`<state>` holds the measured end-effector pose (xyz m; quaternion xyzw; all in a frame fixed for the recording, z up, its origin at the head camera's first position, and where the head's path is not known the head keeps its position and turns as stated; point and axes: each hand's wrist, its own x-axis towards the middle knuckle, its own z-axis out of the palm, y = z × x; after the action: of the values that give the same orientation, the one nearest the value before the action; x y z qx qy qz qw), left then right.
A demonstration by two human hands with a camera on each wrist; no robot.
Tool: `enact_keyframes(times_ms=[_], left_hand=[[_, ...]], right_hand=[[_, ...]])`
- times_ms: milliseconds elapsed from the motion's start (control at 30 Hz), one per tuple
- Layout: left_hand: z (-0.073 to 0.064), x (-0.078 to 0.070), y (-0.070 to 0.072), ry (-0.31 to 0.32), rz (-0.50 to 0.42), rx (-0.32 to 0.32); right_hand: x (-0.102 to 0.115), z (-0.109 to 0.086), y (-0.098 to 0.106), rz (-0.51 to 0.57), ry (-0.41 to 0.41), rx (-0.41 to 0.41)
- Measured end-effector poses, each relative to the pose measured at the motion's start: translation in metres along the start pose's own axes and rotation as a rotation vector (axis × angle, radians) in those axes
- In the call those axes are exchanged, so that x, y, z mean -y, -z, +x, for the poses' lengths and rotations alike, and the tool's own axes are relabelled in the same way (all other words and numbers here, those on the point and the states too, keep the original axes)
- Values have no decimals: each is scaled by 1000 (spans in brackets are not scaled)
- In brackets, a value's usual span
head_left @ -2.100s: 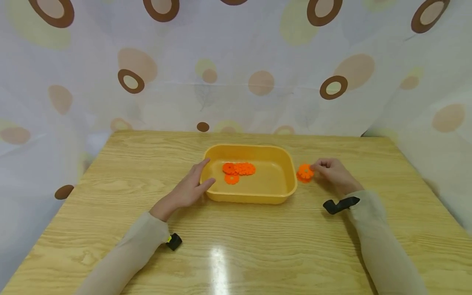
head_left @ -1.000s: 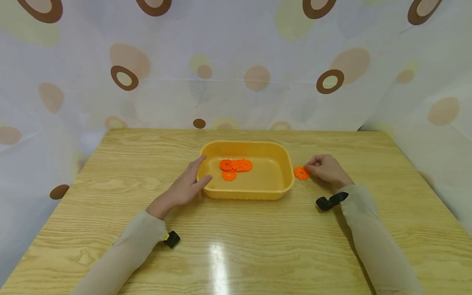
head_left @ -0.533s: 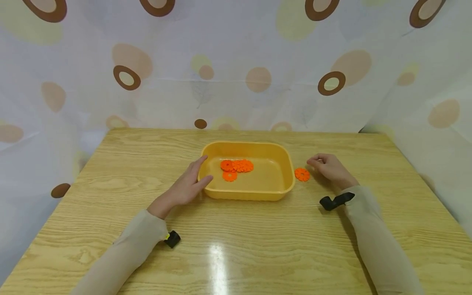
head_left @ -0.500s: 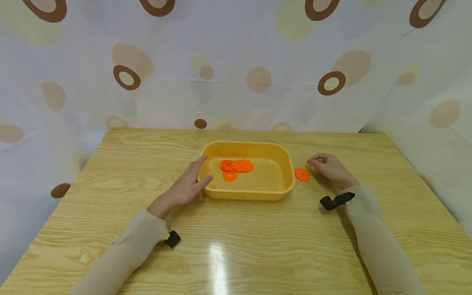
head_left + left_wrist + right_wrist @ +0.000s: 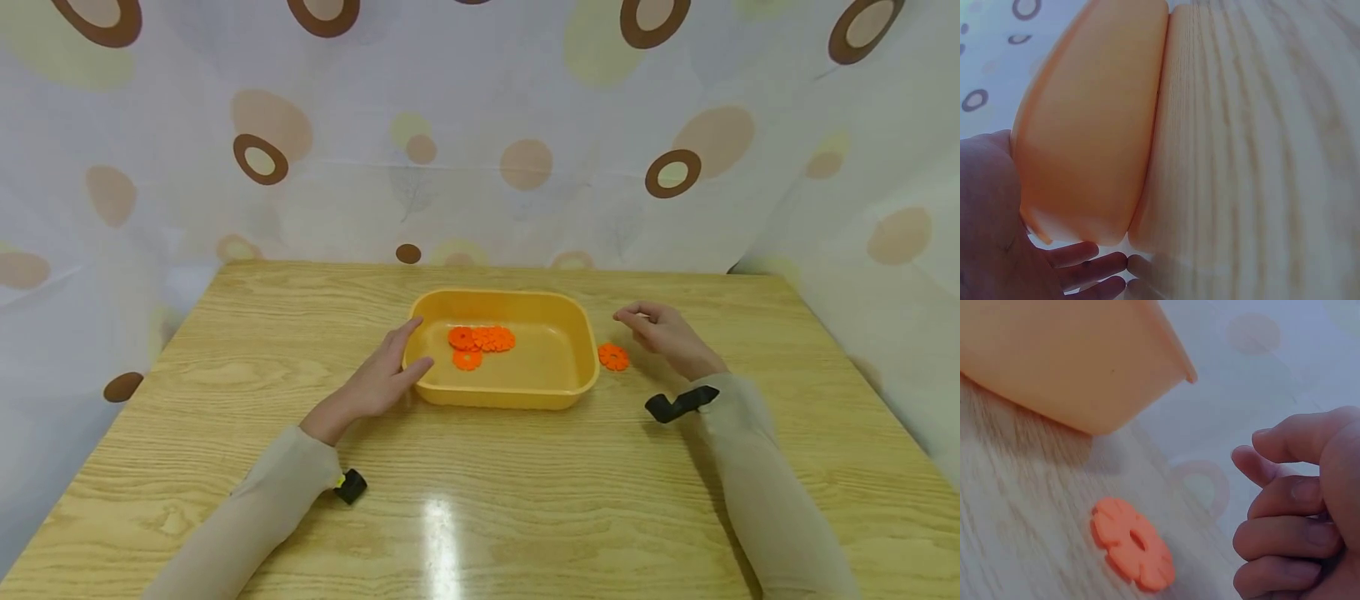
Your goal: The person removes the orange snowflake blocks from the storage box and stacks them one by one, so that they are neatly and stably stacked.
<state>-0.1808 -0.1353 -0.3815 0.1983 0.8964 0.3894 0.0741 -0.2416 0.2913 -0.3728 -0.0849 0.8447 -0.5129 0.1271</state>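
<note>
A yellow plastic tray (image 5: 506,398) stands on the wooden table, with several orange notched discs (image 5: 492,338) overlapping inside it towards the left. My left hand (image 5: 378,379) spans the tray's left end, thumb and index finger extended at the rim. In the left wrist view, the fingers (image 5: 1091,270) reach along the tray's end wall. Just outside the tray's right end lies an orange notched disc (image 5: 613,357) with a centre hole, flat on the table. Beyond it and to its right hovers my right hand (image 5: 667,335), loosely curled and holding nothing, thumb and index tips close together.
The wooden table (image 5: 495,500) extends around the tray on every side. Behind it hangs a pale patterned cloth (image 5: 480,208), which also covers both sides. Small black cameras (image 5: 678,404) are strapped to both wrists.
My right hand held a disc raised beside the tray, lowered it to the table and let go. It has since drawn back slightly away from it. The left hand stays at the tray.
</note>
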Motion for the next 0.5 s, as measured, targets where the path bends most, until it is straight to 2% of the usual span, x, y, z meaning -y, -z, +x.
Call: enact_keyframes(times_ms=[167, 500], left_hand=[[1, 0, 0, -4, 1, -7], [0, 0, -1, -1, 5, -4]], right_hand=[[9, 4, -3, -30, 42, 0], [27, 8, -9, 13, 63, -1]])
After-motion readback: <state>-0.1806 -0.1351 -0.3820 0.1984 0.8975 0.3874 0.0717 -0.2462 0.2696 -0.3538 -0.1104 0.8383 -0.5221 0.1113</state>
